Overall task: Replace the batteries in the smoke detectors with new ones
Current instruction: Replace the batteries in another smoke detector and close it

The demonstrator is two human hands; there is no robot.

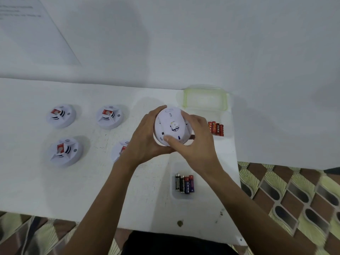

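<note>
Left hand (145,142), right hand (198,144), smoke detector (172,126) between them (underside up)

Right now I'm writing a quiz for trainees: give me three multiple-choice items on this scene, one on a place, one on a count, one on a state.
1. Where do the red batteries lie? A. right of the held detector, near the green-rimmed container; B. in the person's lap; C. inside the container.
2. How many detectors lie on the table? A. two; B. four; C. six.
3. How is the held detector gripped? A. by both hands; B. by one hand alone; C. not at all.
Key: 1 A, they lie beside the right hand. 2 B, three in full view, a fourth partly behind the left hand. 3 A, fingers of both hands curl round its rim.
</note>
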